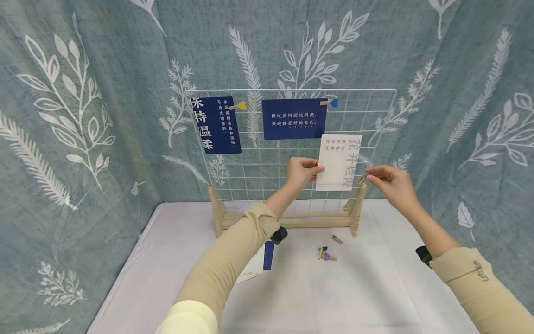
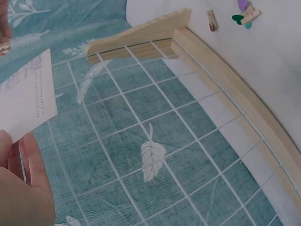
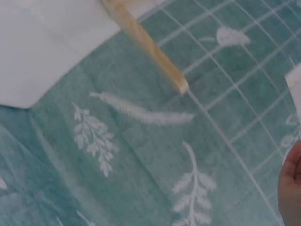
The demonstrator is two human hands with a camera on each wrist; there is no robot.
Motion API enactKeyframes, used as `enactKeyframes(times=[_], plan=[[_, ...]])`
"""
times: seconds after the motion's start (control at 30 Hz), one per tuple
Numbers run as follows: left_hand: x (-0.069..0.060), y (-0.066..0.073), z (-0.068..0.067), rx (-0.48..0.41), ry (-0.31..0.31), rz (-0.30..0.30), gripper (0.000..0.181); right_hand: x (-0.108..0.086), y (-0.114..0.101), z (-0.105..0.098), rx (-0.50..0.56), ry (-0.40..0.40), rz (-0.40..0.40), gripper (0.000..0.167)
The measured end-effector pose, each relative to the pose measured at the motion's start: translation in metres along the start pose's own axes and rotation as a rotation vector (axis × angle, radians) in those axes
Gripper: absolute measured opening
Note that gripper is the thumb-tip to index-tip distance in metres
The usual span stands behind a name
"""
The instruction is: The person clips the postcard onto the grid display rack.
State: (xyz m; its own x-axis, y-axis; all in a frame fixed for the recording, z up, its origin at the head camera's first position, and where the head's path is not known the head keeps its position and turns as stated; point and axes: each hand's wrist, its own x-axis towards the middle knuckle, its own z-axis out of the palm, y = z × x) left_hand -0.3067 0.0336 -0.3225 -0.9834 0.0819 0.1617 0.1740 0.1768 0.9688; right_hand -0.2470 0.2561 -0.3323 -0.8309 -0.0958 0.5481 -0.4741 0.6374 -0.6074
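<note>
Leaf-print cloth (image 1: 133, 93) backs the wire grid (image 1: 292, 89). Your left hand (image 1: 302, 171) sensibly pinches the white postcard (image 1: 336, 163), probably light and flexible, by its left edge; your right hand (image 1: 392, 183) pinches a green-tipped clothespin (image 1: 365, 177).

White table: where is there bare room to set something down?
Bare: the table right of the loose clips, and between its left edge and the left sleeve. Crowded: around the clips, and beside that sleeve, where cards lie.

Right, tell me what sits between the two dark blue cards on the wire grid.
In the head view, a yellow heart clip on the left blue card juts into the gap; otherwise only wire grid crosses it, with leaf-patterned cloth behind.
</note>
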Motion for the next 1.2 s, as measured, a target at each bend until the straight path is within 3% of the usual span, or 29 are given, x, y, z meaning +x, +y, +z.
enactKeyframes(times=[0.2,0.53,0.83,1.2], plan=[[-0.001,0.005,0.000,0.038,-0.014,-0.034,0.025,0.005,-0.003,-0.012,-0.038,0.008,-0.024,0.022],[0.005,0.030,-0.001,0.001,-0.096,-0.066,0.025,0.031,-0.016,-0.033,-0.086,0.025,-0.042,0.022],[0.012,0.042,0.002,0.004,-0.106,-0.069,0.026,0.055,-0.026,-0.052,-0.101,0.077,-0.044,0.022],[0.018,0.048,0.018,-0.029,-0.072,-0.032,0.025,0.076,-0.030,-0.063,-0.135,0.158,-0.004,0.021]])
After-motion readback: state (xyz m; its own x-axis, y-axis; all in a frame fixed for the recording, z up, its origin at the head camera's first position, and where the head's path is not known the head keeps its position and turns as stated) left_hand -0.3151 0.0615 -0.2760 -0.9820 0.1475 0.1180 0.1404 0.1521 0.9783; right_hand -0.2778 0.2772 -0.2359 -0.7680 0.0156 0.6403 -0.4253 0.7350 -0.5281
